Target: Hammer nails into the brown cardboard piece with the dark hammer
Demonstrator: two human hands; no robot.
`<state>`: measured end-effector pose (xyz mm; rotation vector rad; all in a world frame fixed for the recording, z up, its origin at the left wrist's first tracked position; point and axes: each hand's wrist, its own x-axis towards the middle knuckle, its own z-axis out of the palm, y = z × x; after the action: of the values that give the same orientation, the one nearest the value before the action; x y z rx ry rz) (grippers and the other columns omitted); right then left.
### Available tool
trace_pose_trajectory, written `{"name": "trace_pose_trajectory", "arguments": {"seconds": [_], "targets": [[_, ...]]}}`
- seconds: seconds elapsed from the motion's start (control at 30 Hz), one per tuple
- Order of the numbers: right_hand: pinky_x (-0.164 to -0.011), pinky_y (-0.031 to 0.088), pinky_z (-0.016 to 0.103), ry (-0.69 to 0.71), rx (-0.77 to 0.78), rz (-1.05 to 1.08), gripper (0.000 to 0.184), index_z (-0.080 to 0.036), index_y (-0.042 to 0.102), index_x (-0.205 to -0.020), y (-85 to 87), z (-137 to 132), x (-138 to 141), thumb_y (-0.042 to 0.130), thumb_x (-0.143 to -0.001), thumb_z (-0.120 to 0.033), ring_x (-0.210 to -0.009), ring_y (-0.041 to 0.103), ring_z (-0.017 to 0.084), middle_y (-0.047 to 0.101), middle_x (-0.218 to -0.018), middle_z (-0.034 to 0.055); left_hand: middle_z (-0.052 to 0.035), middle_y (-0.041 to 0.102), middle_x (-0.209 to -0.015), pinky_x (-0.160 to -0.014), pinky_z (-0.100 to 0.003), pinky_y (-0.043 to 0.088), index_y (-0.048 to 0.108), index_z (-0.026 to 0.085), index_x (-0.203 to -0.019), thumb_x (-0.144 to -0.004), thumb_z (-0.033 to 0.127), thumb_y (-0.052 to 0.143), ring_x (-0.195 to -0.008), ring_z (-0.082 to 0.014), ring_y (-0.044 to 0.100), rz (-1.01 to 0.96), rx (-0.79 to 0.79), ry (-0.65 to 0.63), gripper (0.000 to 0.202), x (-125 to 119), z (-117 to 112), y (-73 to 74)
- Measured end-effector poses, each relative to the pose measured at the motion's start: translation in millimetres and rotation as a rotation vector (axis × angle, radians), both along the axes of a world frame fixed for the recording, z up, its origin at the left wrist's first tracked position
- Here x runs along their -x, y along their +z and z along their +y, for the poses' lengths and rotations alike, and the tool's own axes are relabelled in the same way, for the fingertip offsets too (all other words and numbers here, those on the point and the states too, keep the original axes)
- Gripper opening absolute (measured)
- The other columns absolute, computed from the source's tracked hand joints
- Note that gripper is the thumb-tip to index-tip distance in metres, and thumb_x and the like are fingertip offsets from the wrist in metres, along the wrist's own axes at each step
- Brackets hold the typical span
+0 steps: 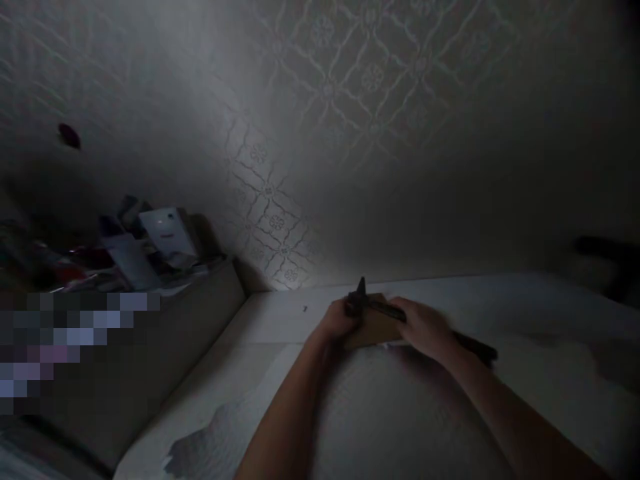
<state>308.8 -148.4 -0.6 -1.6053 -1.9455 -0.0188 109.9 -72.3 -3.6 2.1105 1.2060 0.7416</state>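
Observation:
My right hand [425, 327] is closed around the dark handle of a hammer [390, 311]. The handle's end sticks out behind that hand, to the right. The hammer's head, with a pointed claw upward, lies close by my left hand [340, 320]. My left hand is closed at the left edge of a flat brown board [377, 328], its fingertips hidden in shadow beside the hammer head. The board sits beneath the hammer, between both hands. Dim light hides whether the claw touches the board.
A small dark piece [305, 309] lies on the white ledge [280, 319] along the patterned wall [370, 133]. On the left, a cabinet [200, 340] carries a white box [167, 233] and clutter. A blurred dark object [607, 253] is at far right. A grey patch [210, 440] shows on the white surface.

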Motion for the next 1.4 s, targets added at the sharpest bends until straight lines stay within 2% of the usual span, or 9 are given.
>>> {"name": "trace_pose_trajectory", "arguments": {"seconds": [0.17,0.37,0.57,0.7,0.9,1.07,1.2,1.33,1.4], "targets": [[-0.07,0.043,0.028,-0.006,-0.011,0.019,0.036,-0.024,0.061,-0.109,0.3,-0.1,0.5,0.051,-0.077,-0.011,-0.086,0.065,0.02,0.07,-0.103,0.0043,-0.0073,0.067,-0.092,-0.069,-0.024,0.048,0.061,0.012,-0.1,-0.063,0.009,0.061,-0.078,-0.0161,0.06,-0.059,0.041,-0.028,0.036,3.7,3.7,-3.6],[-0.07,0.043,0.028,-0.034,-0.012,0.012,0.035,-0.024,0.061,-0.109,1.1,0.1,1.0,0.053,-0.077,-0.012,-0.087,0.065,0.021,0.07,-0.102,0.0039,-0.0024,0.063,-0.079,-0.06,-0.02,0.044,0.058,0.012,-0.094,-0.06,0.007,0.061,-0.069,-0.0122,0.057,-0.14,0.14,-0.089,0.035,9.1,9.1,-5.1],[-0.07,0.042,0.028,-0.021,0.03,-0.024,0.033,-0.023,0.06,-0.108,1.3,0.7,0.4,0.053,-0.077,-0.013,-0.089,0.065,0.022,0.07,-0.102,0.0046,-0.0014,0.062,-0.081,-0.062,-0.021,0.044,0.056,0.013,-0.095,-0.055,0.004,0.059,-0.07,-0.0119,0.056,-0.2,0.21,-0.174,0.041,10.1,9.5,-1.9],[-0.071,0.043,0.028,-0.008,0.007,0.008,0.032,-0.025,0.061,-0.107,1.3,0.7,0.4,0.052,-0.078,-0.013,-0.088,0.065,0.021,0.07,-0.104,0.0034,-0.0012,0.06,-0.077,-0.06,-0.02,0.043,0.055,0.012,-0.091,-0.056,0.006,0.06,-0.068,-0.0119,0.055,-0.201,0.223,-0.132,0.036,9.6,8.1,-0.2],[-0.071,0.043,0.026,0.0,0.002,0.024,0.032,-0.026,0.062,-0.104,1.0,0.6,0.7,0.053,-0.077,-0.012,-0.088,0.065,0.02,0.071,-0.1,0.0022,-0.003,0.063,-0.083,-0.062,-0.02,0.044,0.057,0.011,-0.094,-0.056,0.004,0.06,-0.073,-0.0125,0.057,-0.238,0.255,-0.183,0.039,9.4,8.4,-0.9],[-0.07,0.043,0.027,-0.004,0.015,0.006,0.032,-0.025,0.062,-0.106,0.8,1.7,-0.4,0.053,-0.077,-0.013,-0.088,0.065,0.021,0.071,-0.1,0.003,-0.0021,0.062,-0.077,-0.063,-0.02,0.044,0.058,0.012,-0.085,-0.061,0.004,0.059,-0.069,-0.0113,0.057,-0.289,0.244,-0.096,0.025,10.8,8.0,0.0],[-0.07,0.044,0.028,-0.015,-0.016,0.027,0.037,-0.026,0.062,-0.11,0.8,2.2,-1.2,0.053,-0.077,-0.013,-0.09,0.065,0.022,0.07,-0.103,0.0035,-0.0049,0.065,-0.082,-0.069,-0.023,0.047,0.059,0.013,-0.083,-0.068,0.007,0.057,-0.075,-0.0134,0.06,-0.382,0.218,0.098,0.016,13.2,7.2,4.3],[-0.069,0.044,0.028,0.0,0.003,0.029,0.034,-0.025,0.063,-0.107,2.7,1.0,-0.5,0.052,-0.077,-0.012,-0.09,0.065,0.022,0.071,-0.102,0.0033,-0.0092,0.069,-0.09,-0.077,-0.028,0.048,0.065,0.013,-0.086,-0.072,0.012,0.057,-0.086,-0.0194,0.062,-0.229,0.099,0.354,0.016,19.6,8.7,5.9],[-0.069,0.043,0.029,-0.011,0.017,0.014,0.031,-0.024,0.063,-0.106,3.6,0.4,-0.1,0.052,-0.079,-0.014,-0.088,0.066,0.023,0.071,-0.101,0.0042,-0.0097,0.07,-0.094,-0.081,-0.029,0.047,0.067,0.013,-0.09,-0.073,0.015,0.057,-0.091,-0.0217,0.062,-0.143,0.04,0.402,0.02,23.4,9.7,4.5]]}}
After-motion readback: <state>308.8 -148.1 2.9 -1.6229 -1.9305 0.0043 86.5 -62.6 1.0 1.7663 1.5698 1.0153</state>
